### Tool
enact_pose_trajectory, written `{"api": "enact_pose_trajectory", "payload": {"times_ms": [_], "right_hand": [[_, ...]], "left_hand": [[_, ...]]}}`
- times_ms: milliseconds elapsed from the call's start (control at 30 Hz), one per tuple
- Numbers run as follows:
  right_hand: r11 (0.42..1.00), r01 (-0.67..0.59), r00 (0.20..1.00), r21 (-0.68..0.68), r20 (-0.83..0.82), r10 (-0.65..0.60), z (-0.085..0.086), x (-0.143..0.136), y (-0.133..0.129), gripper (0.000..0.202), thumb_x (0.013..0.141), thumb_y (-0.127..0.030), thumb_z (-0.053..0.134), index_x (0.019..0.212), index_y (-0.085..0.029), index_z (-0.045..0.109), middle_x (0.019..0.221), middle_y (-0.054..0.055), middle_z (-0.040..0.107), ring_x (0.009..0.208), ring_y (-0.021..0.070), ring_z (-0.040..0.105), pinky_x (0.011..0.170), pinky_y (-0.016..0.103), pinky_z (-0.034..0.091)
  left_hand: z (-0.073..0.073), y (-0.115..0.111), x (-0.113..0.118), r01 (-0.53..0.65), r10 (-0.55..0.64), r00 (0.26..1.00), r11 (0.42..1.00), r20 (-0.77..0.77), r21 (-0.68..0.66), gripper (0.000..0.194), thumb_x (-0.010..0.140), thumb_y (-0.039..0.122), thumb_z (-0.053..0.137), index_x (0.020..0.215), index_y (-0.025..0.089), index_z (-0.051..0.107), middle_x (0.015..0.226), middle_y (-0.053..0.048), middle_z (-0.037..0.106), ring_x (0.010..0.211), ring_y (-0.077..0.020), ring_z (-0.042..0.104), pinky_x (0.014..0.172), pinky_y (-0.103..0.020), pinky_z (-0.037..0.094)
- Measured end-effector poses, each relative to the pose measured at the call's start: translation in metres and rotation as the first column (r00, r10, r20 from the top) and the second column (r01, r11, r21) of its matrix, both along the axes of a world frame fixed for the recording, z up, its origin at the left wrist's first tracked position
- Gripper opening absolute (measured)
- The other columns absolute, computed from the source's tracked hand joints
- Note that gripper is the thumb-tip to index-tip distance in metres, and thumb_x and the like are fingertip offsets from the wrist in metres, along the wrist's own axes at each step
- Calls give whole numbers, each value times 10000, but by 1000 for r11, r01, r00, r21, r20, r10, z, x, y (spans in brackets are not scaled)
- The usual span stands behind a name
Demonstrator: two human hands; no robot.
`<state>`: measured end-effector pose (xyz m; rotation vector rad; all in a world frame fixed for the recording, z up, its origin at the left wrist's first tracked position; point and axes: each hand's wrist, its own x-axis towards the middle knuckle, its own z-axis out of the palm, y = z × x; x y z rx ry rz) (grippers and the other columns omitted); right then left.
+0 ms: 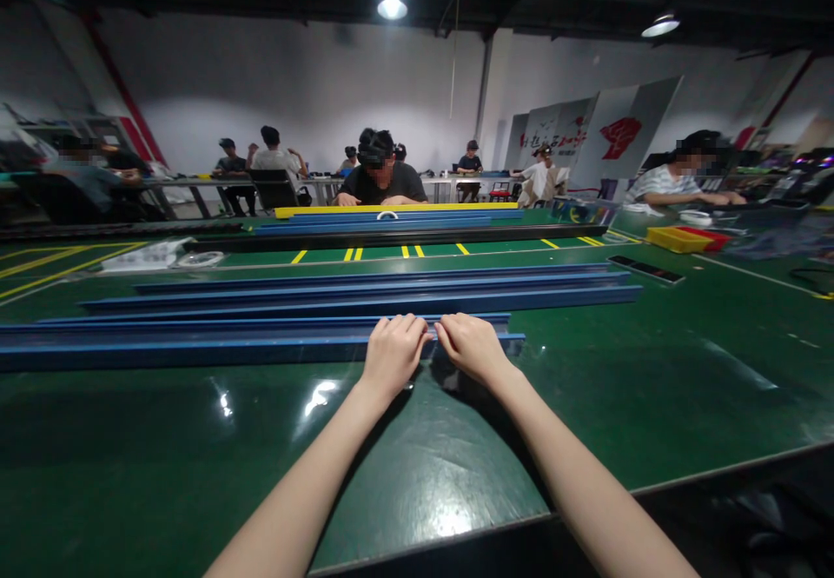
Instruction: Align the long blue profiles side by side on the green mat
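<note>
A long blue channel [195, 350] lies across the green table [261, 474], running from the left edge to just right of my hands. Near its right end my left hand [396, 348] rests with fingers curled over the channel. Close beside it, my right hand [470, 343] is also curled at the channel, thumbs nearly touching. Whatever may be between the fingertips is too small to make out. Further back lie more blue channels [358, 298], side by side.
Behind them is a long black strip [417, 235] and a yellow bar [456, 209]. A dark flat object [645, 269] lies to the right, with a yellow tray [678, 239] beyond. A person [381, 174] sits opposite; others sit further off.
</note>
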<state>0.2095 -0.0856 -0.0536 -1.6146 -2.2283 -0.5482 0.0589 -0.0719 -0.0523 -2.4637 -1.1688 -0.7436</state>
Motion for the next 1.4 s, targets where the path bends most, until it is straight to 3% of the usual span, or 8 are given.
{"api": "enact_pose_trajectory", "payload": {"times_ms": [167, 333, 467, 667, 933, 1100, 1233, 1400], "right_hand": [[999, 52, 998, 10, 21, -53, 1, 1, 1, 294, 890, -288, 275, 784, -184, 529, 721, 26, 610, 639, 123, 519, 541, 256, 224], [977, 155, 985, 145, 55, -164, 2, 18, 6, 288, 883, -280, 311, 763, -177, 551, 732, 45, 615, 691, 145, 505, 600, 277, 222], [948, 230, 968, 218, 49, -246, 3, 38, 10, 276, 865, -297, 365, 729, -181, 575, 732, 41, 618, 745, 167, 471, 676, 304, 219], [878, 371, 926, 301, -43, -376, 4, 56, 12, 273, 849, -287, 385, 714, -191, 602, 747, 42, 621, 869, 214, 417, 823, 375, 165], [948, 291, 957, 125, -50, -287, -5, 68, 19, 310, 866, -270, 309, 817, -178, 601, 844, 79, 617, 873, 215, 421, 786, 346, 222], [976, 212, 977, 39, -32, -211, -4, 73, 22, 302, 869, -297, 313, 831, -181, 590, 857, 73, 605, 847, 195, 428, 721, 306, 253], [978, 202, 979, 44, -13, -202, -3, 74, 21, 298, 862, -330, 334, 815, -181, 588, 863, 74, 601, 856, 197, 432, 735, 309, 254], [959, 261, 963, 107, -96, -251, 3, 57, 15, 268, 853, -291, 342, 903, -162, 571, 915, 83, 600, 889, 202, 455, 747, 308, 270]], "left_hand": [[-5, 7, -3, 41, -42, 999, 993, 2, 107, 170, 852, 261, 414, 890, 185, 561, 819, -40, 577, 780, -182, 506, 685, -308, 361], [-11, 13, -5, 48, -72, 993, 970, 96, 238, 270, 817, 192, 465, 1078, 187, 532, 1074, -83, 540, 1021, -224, 443, 870, -370, 344], [-15, 16, -6, 43, -73, 991, 967, 109, 250, 290, 809, 173, 465, 1089, 193, 539, 1148, -83, 510, 1096, -236, 406, 931, -386, 326], [-19, 21, -7, 6, -24, 994, 986, 109, 164, 263, 831, 233, 434, 1057, 188, 559, 1145, -89, 529, 1115, -242, 417, 937, -412, 321], [-18, 18, -7, -114, 112, 990, 993, 87, 23, 327, 865, 320, 352, 1085, 190, 556, 1204, -92, 509, 1166, -247, 382, 925, -412, 308], [-14, 16, -7, -299, 302, 951, 953, 63, -60, 356, 854, 352, 348, 1054, 174, 582, 1202, -120, 505, 1103, -292, 429, 807, -417, 382], [-12, 18, -10, -343, 347, 937, 936, 47, -80, 390, 844, 391, 348, 1079, 175, 573, 1197, -128, 509, 1099, -289, 432, 833, -432, 361], [-18, 22, -11, -368, 383, 923, 906, 39, -209, 432, 838, 426, 344, 1137, 185, 541, 1229, -119, 490, 1173, -273, 380, 930, -444, 290]]}}
